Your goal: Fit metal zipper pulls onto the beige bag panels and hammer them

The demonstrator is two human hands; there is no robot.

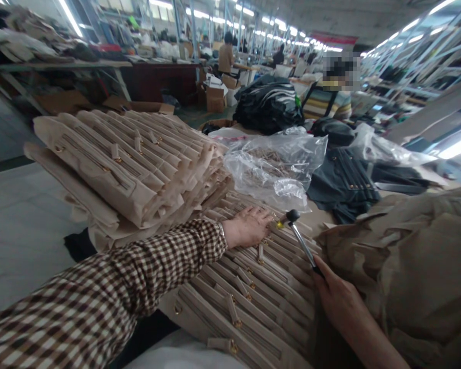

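Observation:
My left hand (250, 226) lies flat, fingers stretched out, on a row of overlapping beige fabric panels (261, 302) with zippers and gold-coloured pulls. In my right hand (332, 284) is a small hammer (302, 241), gripped by its dark handle. Its head, black at one end and yellow at the other, is just above the panels, to the right of my left fingertips. Whether the yellow end touches the fabric I cannot tell. One zipper pull tab (260, 254) lies just below my left hand.
A tall stack of beige zippered panels (111, 159) stands at the left. Beyond my hands lies a clear plastic bag (276, 164) with small brown pieces. Dark fabric pieces (341, 179) and a beige cloth heap (418, 261) are at the right. A person (326, 97) in stripes is farther back.

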